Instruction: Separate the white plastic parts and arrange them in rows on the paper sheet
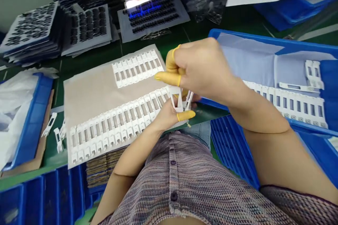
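Green workbench here, with white plastic strips lying on a tan sheet left of center. Right hand pinches a small white plastic piece between yellow finger cots just right of center, left hand closed on it from below; light pressure at the edges should stop it flexing.

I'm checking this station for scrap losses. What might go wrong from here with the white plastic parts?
The thin white plastic frame is pinched between the right hand and left hand, so twisting it might crack its slender bars. The left hand sits close against the row of white frames on the beige sheet and could nudge them out of line. Loose frames on the green mat beside the sheet might get knocked about or missed.
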